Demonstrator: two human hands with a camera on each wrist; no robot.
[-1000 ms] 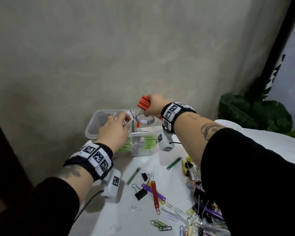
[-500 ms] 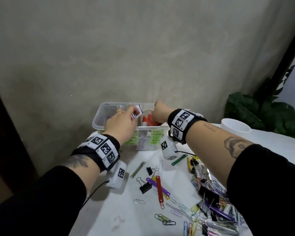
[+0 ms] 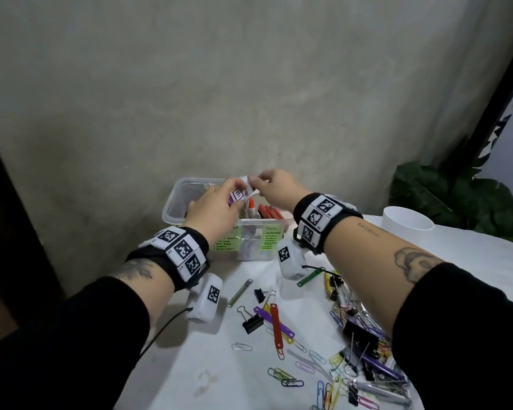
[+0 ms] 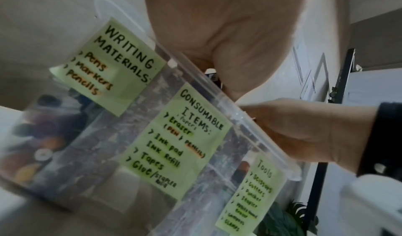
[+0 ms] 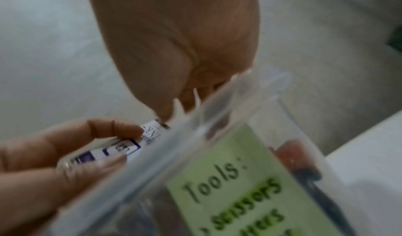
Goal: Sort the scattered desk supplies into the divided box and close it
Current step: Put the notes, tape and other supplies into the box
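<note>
Your left hand [image 3: 216,207] pinches a small purple-white packet [image 3: 240,193] over the box [image 3: 172,210] w/ right hand [image 3: 274,187] tugging its top – glue, red tool already in; clips etc still litter the table's front-right corner, lid not on.

Head camera looks forward and down from above over the table [image 3: 471,261] toward the wall, taking in the divided box [image 3: 175,214] at the far edge, while both wrist cameras sit very close below its front wall, tilted up, sharing its Tools label [image 4: 259,196].
</note>
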